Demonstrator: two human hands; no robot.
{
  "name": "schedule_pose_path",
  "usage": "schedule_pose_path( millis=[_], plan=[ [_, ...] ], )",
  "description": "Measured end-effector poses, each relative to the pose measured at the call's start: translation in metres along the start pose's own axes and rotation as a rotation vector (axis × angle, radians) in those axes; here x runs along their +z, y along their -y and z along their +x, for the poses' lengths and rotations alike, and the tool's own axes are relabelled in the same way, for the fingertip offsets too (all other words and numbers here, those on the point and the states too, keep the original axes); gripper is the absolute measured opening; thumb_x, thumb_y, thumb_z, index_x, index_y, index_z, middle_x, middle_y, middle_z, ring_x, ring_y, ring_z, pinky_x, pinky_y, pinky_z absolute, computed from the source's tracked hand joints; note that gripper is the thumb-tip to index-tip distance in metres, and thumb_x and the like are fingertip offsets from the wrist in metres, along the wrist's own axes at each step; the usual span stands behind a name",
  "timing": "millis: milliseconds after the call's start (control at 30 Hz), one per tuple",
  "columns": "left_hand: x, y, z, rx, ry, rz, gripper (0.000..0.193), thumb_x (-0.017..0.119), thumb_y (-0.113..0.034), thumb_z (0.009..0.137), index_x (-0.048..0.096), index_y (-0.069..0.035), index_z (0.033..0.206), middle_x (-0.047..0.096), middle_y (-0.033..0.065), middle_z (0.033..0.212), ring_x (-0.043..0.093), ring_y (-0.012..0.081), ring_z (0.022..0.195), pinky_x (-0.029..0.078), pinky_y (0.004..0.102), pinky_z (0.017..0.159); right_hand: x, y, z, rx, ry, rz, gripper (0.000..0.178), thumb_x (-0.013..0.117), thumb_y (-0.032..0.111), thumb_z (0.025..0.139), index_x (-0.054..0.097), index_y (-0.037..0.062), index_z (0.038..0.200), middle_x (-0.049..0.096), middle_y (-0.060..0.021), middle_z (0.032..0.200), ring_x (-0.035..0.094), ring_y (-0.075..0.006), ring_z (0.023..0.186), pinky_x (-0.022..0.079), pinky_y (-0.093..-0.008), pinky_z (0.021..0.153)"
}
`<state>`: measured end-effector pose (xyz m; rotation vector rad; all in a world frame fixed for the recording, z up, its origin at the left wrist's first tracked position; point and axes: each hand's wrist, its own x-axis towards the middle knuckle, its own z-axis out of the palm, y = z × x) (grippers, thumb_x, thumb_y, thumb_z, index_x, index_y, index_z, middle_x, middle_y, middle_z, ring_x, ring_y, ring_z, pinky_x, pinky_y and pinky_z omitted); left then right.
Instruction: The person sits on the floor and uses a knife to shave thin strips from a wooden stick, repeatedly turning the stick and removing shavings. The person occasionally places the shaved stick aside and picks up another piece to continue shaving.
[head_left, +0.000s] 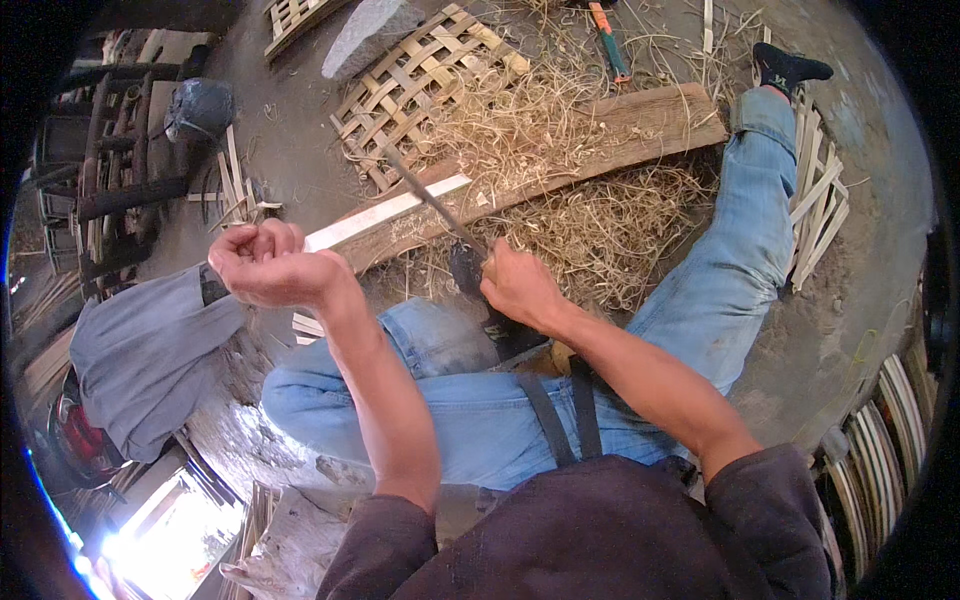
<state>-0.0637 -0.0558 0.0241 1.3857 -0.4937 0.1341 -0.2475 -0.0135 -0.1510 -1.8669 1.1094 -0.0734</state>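
My left hand (pixel 268 262) is closed round one end of a pale, flat wooden strip (pixel 385 211), which runs away to the right along a long brown plank (pixel 640 130). In my right hand (pixel 520 285) is a knife with a long, narrow, dark blade (pixel 432 200); my fist hides most of its handle. The blade slants up to the left and crosses over the strip near its far end. Whether its edge touches the strip I cannot tell. Curly wood shavings (pixel 530 125) lie over the plank and in a heap below it.
Beyond the plank lie a woven lattice panel (pixel 425 75), a grey stone (pixel 370 38) and a tool with an orange and green handle (pixel 608 45). A grey cloth (pixel 150 350) hangs at left. Bundled strips (pixel 820 200) lie by my outstretched leg (pixel 715 255).
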Motion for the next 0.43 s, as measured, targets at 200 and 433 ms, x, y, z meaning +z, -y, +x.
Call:
schedule_pose_path(
  millis=[200,433],
  plan=[
    [-0.028,-0.028,0.003,-0.119,0.125,-0.351,0.031,0.046,-0.035,0.09,0.046,-0.011,0.07,0.026,-0.0039,0.055,0.022,0.0061,0.042,0.014,0.0234,0.039,0.0,0.001,0.0,0.217,-0.179,0.489,0.032,0.06,0.021,0.088,0.051,-0.0068,0.101,0.064,-0.0191,0.079,0.066,-0.0321,0.066,0.053,-0.0409,0.06],
    [-0.092,-0.052,-0.013,-0.138,0.554,-0.857,0.034,0.06,-0.039,0.089,0.047,-0.011,0.076,0.033,-0.0032,0.055,0.03,0.0062,0.043,0.024,0.0242,0.043,-0.056,0.091,0.016,0.367,-0.349,1.601,0.03,0.064,0.027,0.092,0.053,0.0021,0.105,0.064,-0.009,0.083,0.064,-0.0166,0.063,0.052,-0.0292,0.054]
  ],
)
